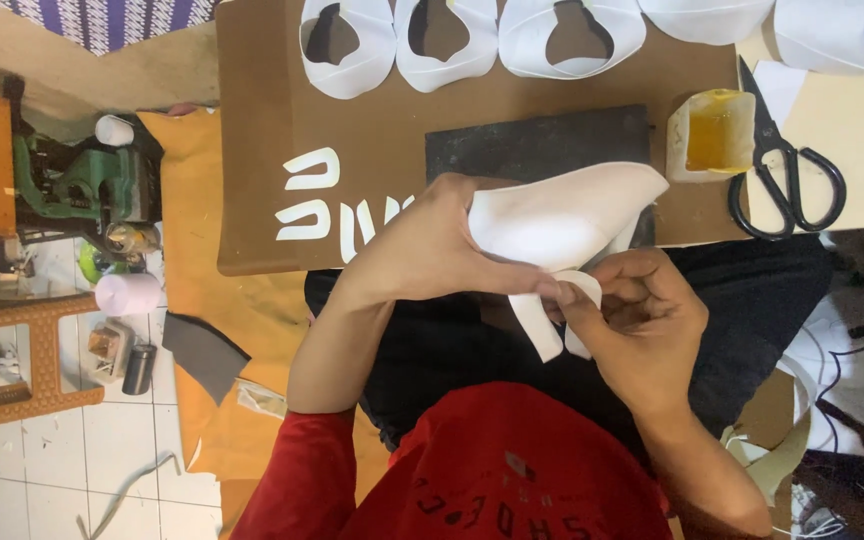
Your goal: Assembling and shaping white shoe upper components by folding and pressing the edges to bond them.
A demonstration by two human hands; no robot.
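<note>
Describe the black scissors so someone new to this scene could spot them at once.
Start at the brown work board across the top of the view and follow it to its right end. Just past the yellow-filled pot lie the black scissors, the only dark metal tool among white cut pieces.

A small shoemaking workshop: white cut uppers (447, 40) at twelve o'clock, scissors (787, 165) at two, green sewing machine (77, 180) at nine.

The folded shoe piece (562, 225) between the hands is white. On the brown board (252, 150), white cut pieces (447, 40) line the far edge, and small white strips (312, 200) lie near the left edge. A black mat (532, 145) lies mid-board. The glue cup (714, 135) holds yellow. The scissors (787, 175) are black. The sleeves (297, 475) are red. A purple-and-white patterned cloth (112, 20) shows at the far left corner.
</note>
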